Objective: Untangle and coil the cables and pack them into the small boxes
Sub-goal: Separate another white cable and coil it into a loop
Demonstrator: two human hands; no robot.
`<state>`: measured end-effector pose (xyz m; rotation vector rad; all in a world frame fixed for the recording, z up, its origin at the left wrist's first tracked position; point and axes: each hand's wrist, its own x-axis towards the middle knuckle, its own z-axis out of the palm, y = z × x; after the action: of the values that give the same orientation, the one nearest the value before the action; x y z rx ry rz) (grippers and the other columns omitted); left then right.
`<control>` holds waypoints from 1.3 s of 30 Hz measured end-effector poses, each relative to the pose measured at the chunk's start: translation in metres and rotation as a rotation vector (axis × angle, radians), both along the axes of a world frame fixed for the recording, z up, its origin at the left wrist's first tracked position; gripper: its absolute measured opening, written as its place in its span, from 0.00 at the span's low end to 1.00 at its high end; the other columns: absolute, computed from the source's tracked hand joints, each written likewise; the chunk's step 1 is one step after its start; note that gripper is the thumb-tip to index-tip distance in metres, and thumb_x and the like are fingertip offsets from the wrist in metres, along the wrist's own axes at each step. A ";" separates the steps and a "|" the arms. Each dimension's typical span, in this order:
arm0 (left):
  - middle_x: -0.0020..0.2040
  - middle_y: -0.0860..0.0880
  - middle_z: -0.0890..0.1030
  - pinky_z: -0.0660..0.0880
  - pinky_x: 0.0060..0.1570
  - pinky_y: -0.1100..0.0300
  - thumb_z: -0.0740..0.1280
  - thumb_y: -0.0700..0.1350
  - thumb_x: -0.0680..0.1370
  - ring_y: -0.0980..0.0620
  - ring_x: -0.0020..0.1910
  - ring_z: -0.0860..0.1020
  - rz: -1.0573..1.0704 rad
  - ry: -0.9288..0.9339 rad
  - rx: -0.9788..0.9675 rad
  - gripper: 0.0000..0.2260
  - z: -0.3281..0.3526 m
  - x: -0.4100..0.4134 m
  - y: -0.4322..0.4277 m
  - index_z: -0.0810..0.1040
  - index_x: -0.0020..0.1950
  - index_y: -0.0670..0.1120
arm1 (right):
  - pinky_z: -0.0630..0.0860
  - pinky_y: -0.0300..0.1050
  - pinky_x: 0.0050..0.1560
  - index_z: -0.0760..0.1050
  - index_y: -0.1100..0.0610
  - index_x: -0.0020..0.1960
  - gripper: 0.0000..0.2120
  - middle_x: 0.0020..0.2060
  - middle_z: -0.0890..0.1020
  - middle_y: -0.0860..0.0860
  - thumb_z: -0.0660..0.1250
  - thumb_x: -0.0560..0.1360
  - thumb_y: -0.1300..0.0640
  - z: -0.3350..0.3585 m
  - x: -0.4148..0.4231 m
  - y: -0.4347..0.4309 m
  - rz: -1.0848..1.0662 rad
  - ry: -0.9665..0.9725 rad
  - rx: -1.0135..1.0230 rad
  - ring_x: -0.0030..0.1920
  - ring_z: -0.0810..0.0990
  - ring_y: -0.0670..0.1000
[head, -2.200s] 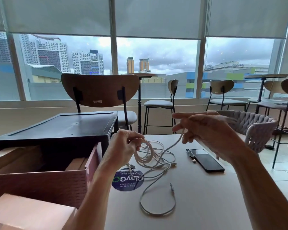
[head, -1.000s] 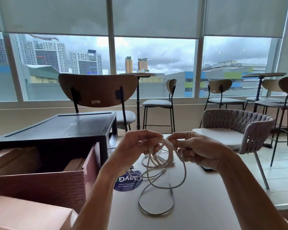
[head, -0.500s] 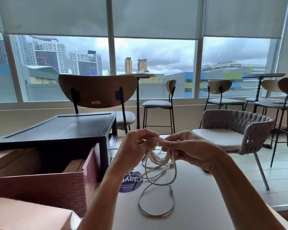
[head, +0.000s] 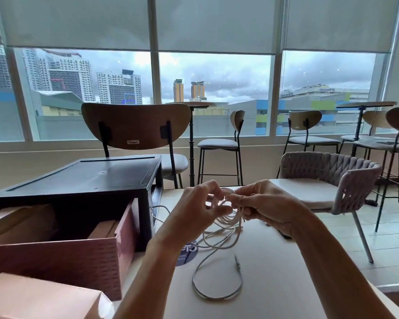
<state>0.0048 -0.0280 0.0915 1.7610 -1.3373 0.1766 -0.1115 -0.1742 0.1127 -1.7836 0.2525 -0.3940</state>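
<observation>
A white cable [head: 226,223] hangs in several loops between my hands above the pale table [head: 274,272]. My left hand [head: 200,210] pinches the top of the loops from the left. My right hand [head: 265,206] grips the same bundle from the right, fingers curled round it. A grey cable [head: 217,286] lies in a loose loop on the table below, its plug end pointing up. An open reddish-brown box [head: 83,256] with smaller boxes inside stands at the left. A pale pink box [head: 39,298] sits at the bottom left corner.
A black cabinet [head: 83,178] stands behind the open box. A round blue sticker [head: 187,254] lies under the cables. A dark phone [head: 283,234] peeks out beneath my right wrist. A woven grey chair [head: 332,180] stands right of the table; more chairs line the windows.
My right hand came in from the raised right side to meet the left hand. Both hands now hold the white loops close together, and the bundle has tightened.
</observation>
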 end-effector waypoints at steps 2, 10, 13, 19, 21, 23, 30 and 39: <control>0.46 0.59 0.84 0.78 0.46 0.69 0.77 0.46 0.73 0.65 0.46 0.81 0.072 -0.130 0.001 0.07 -0.002 0.002 -0.002 0.80 0.46 0.49 | 0.72 0.39 0.33 0.84 0.67 0.47 0.09 0.34 0.77 0.57 0.73 0.74 0.60 -0.001 0.001 0.000 -0.012 0.008 -0.013 0.30 0.70 0.46; 0.44 0.52 0.83 0.79 0.46 0.57 0.74 0.41 0.75 0.58 0.43 0.81 0.175 -0.336 -0.005 0.02 0.004 0.003 0.002 0.83 0.46 0.45 | 0.68 0.39 0.32 0.81 0.73 0.48 0.13 0.37 0.72 0.61 0.73 0.74 0.61 -0.001 0.002 0.006 0.006 0.046 -0.049 0.31 0.69 0.48; 0.42 0.52 0.83 0.80 0.42 0.58 0.74 0.38 0.75 0.59 0.40 0.81 0.200 -0.319 -0.043 0.02 0.004 0.007 0.003 0.83 0.45 0.44 | 0.68 0.40 0.33 0.81 0.73 0.47 0.12 0.36 0.73 0.61 0.73 0.74 0.61 -0.001 0.002 0.005 -0.002 0.049 -0.057 0.30 0.69 0.49; 0.42 0.50 0.84 0.80 0.44 0.62 0.75 0.38 0.74 0.59 0.39 0.81 0.331 -0.279 -0.151 0.03 0.011 0.017 0.016 0.83 0.45 0.45 | 0.70 0.35 0.28 0.82 0.71 0.46 0.11 0.27 0.77 0.53 0.73 0.74 0.61 -0.001 -0.003 -0.002 -0.034 0.087 -0.092 0.27 0.71 0.46; 0.41 0.48 0.85 0.78 0.40 0.70 0.75 0.37 0.74 0.61 0.36 0.79 0.446 -0.246 -0.252 0.03 0.016 0.026 0.025 0.83 0.45 0.44 | 0.70 0.34 0.27 0.82 0.70 0.44 0.09 0.25 0.76 0.51 0.73 0.74 0.62 0.000 -0.007 -0.007 -0.031 0.083 -0.079 0.27 0.71 0.46; 0.39 0.46 0.85 0.72 0.35 0.77 0.75 0.37 0.74 0.62 0.33 0.77 0.572 -0.191 -0.362 0.02 0.020 0.033 0.036 0.84 0.45 0.42 | 0.70 0.34 0.27 0.83 0.66 0.42 0.06 0.25 0.76 0.51 0.73 0.74 0.62 0.002 -0.011 -0.010 -0.003 0.074 -0.031 0.27 0.71 0.47; 0.40 0.44 0.84 0.70 0.39 0.63 0.73 0.40 0.76 0.50 0.36 0.80 0.776 -0.070 -0.534 0.04 0.024 0.033 0.045 0.82 0.45 0.40 | 0.67 0.36 0.29 0.84 0.67 0.48 0.16 0.36 0.74 0.60 0.75 0.68 0.54 0.008 -0.012 -0.006 0.041 0.060 -0.037 0.28 0.68 0.45; 0.63 0.47 0.81 0.72 0.65 0.48 0.59 0.45 0.84 0.44 0.61 0.78 0.513 -0.041 0.173 0.12 0.024 0.015 0.027 0.76 0.65 0.49 | 0.73 0.37 0.37 0.84 0.62 0.51 0.09 0.36 0.82 0.52 0.71 0.74 0.59 0.010 -0.006 -0.005 -0.057 -0.031 0.032 0.34 0.77 0.44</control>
<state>0.0201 -0.0010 0.1154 2.2338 -0.9237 0.3899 -0.1180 -0.1788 0.1230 -1.7403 0.2864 -0.4555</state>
